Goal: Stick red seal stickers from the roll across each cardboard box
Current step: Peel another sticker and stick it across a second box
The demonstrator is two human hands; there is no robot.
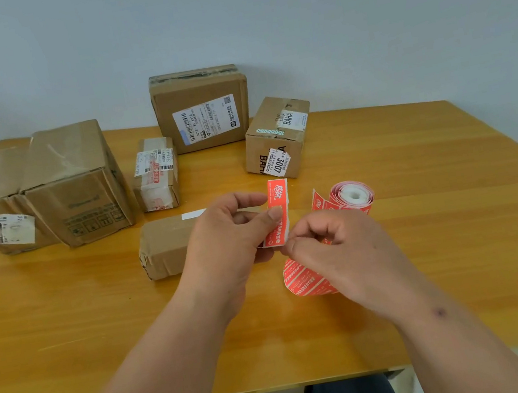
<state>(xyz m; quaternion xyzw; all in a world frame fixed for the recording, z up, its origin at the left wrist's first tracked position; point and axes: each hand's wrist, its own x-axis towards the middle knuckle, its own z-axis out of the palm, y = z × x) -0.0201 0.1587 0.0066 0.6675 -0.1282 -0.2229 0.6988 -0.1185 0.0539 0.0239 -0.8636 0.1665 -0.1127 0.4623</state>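
Observation:
My left hand pinches a red seal sticker on its white backing, held upright above the table. My right hand pinches the sticker's lower end with its fingertips. A loose strip of red stickers curls under my right hand and runs back to the sticker roll, which lies on the table to the right. A small flat cardboard box sits just left of my left hand, partly hidden behind it.
On the wooden table stand several more cardboard boxes: two large ones at the left, a narrow taped one, a labelled one at the back, and one marked BAHA. The table's front edge is near me.

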